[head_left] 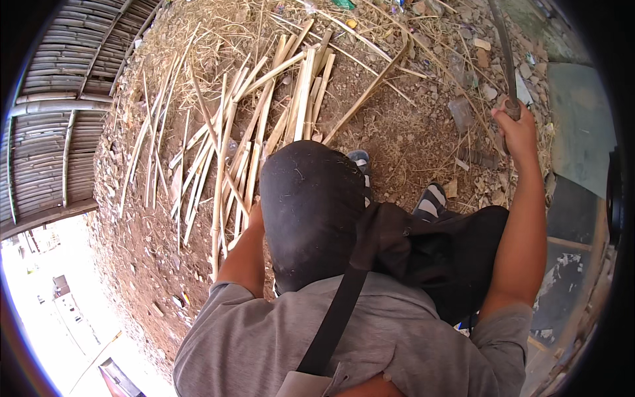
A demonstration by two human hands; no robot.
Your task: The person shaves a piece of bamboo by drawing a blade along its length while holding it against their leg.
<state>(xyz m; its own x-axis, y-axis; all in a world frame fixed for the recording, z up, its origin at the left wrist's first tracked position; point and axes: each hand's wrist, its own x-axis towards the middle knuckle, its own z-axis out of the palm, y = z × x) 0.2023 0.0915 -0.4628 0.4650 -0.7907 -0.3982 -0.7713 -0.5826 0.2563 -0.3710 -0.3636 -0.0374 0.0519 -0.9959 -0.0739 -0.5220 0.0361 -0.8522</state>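
Observation:
My right hand (517, 132), raised out at the right, is closed round the handle of a machete (510, 69). Its long dark blade runs away from me to the top edge of the picture. My left hand (256, 212) reaches down beside my black-clad left knee (311, 205), which hides most of its fingers. Whether it grips anything cannot be made out. Nearest to it lie split bamboo strips (221, 178), pale and long, spread loosely over the ground. More strips (305, 92) lie just beyond the knee, several of them overlapping.
Dry straw, stones and scraps litter the brown dirt (152, 264). A bamboo slat structure (59, 152) stands at the left. At the right are grey-green panels (582, 126). A clear plastic container (461, 114) lies near my right hand. My sandalled feet (431, 202) rest between.

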